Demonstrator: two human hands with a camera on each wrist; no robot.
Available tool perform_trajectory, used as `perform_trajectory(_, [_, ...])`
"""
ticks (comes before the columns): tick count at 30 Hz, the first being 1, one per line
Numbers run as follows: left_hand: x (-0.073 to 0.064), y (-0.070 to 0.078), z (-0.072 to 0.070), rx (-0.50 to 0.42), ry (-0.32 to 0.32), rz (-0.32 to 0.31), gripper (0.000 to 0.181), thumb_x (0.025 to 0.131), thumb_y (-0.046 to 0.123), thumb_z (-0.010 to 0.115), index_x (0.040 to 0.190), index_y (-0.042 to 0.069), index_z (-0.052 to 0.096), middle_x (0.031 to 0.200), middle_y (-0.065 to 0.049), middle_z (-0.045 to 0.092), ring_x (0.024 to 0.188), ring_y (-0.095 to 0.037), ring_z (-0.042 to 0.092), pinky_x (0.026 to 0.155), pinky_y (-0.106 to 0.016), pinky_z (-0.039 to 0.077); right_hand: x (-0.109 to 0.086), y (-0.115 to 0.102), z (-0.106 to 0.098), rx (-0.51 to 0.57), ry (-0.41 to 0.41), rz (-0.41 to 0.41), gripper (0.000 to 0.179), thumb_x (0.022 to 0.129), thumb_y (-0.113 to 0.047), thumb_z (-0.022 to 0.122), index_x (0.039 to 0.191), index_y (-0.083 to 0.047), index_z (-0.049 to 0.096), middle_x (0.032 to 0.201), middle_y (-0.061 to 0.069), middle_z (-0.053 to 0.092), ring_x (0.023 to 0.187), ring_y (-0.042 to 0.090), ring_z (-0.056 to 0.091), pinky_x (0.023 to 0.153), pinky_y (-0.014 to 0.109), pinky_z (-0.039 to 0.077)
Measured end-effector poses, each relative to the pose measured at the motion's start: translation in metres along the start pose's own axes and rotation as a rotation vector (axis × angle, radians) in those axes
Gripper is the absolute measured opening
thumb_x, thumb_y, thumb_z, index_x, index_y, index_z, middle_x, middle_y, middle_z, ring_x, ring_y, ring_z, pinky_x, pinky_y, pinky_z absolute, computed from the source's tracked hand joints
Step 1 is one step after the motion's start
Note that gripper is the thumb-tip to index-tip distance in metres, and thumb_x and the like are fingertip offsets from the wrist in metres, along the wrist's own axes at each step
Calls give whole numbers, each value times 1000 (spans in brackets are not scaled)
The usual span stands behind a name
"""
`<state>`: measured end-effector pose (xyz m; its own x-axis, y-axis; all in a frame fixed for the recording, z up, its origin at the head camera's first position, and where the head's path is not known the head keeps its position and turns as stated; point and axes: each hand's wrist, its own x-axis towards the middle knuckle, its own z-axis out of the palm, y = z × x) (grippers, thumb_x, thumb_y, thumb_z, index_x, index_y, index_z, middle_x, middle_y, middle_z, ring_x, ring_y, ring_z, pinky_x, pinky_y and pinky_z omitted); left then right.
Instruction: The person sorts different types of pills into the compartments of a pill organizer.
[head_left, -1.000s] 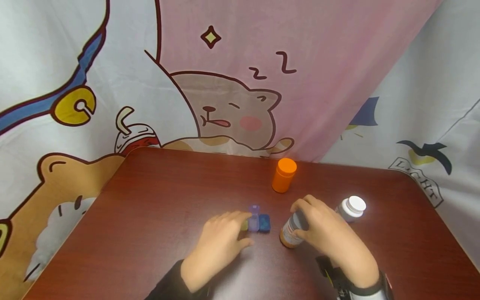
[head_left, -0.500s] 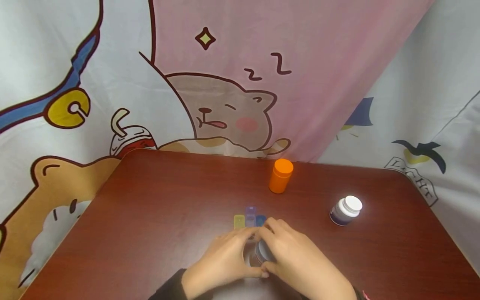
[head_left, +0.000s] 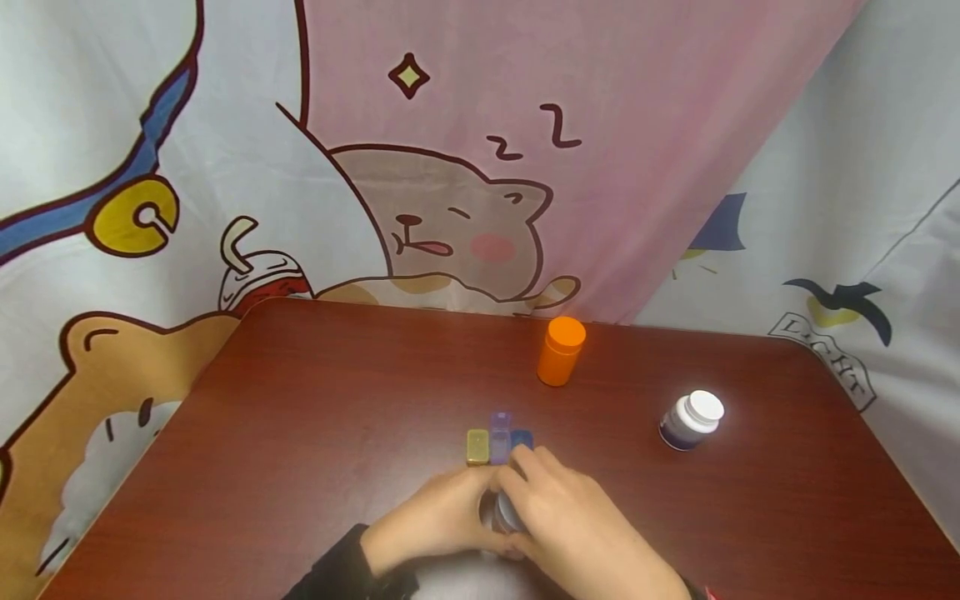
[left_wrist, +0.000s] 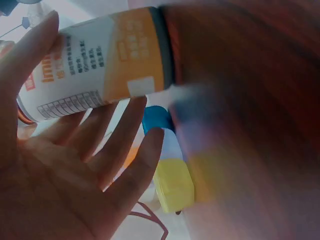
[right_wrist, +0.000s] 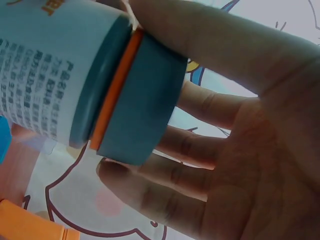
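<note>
A supplement bottle [left_wrist: 95, 65] with a white and orange printed label stands upright near the front of the table, mostly hidden by the hands in the head view. My left hand [head_left: 435, 512] holds its body, thumb on one side and fingers on the other. On top, my right hand [head_left: 573, 521] grips the dark grey-green cap [right_wrist: 145, 100] between thumb and fingers; an orange ring shows under the cap. Just beyond the hands lies a small pill box with a yellow compartment [head_left: 477, 447], a purple one [head_left: 500, 442] and a blue one [head_left: 522, 437], partly covered by the right fingers.
An orange bottle [head_left: 561, 352] stands toward the back of the brown table [head_left: 337, 392]. To the right is a white bottle [head_left: 691, 421] with a dark lower part. A printed cartoon cloth [head_left: 637, 167] hangs behind the table's far edge.
My right hand has brought the supplement bottle leftward to the front of the pill box. My left hand has come off the pill box and taken hold of the bottle's body.
</note>
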<state>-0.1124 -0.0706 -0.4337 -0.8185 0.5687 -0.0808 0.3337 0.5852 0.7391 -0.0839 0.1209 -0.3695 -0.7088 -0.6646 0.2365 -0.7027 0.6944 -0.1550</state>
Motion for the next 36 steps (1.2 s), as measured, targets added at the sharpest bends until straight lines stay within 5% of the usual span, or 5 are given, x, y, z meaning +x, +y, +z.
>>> perform_trajectory(6, [0,-3,-1,91,4,25,61,74,48,92,129,30,70,107,19,72,90,2,59,79,-25,51,-2,5,3,-19,-19,3,50,77,-40,91,119,-20,71,105,-9,59,94,11,58,77,31,57])
perform_trajectory(14, [0,1,-2,90,-13,31,70,78,51,89,139,28,64,113,19,73,97,3,64,82,-27,54,-12,31,6,203,-17,-50,58,84,-35,88,136,-24,65,126,-14,66,111,7,63,96,35,57])
perform_trajectory(26, [0,7,5,100,43,45,72,78,51,89,139,21,65,118,8,76,100,-5,69,81,-28,55,-13,32,10,70,90,-35,61,74,-54,90,124,-22,73,118,-11,70,104,10,66,94,39,58])
perform_trajectory(36, [2,4,4,82,47,70,70,77,45,91,138,22,66,117,9,76,99,-3,67,83,-27,56,-11,37,11,83,124,-127,59,72,-43,95,120,-17,74,112,-10,70,96,7,64,87,31,58])
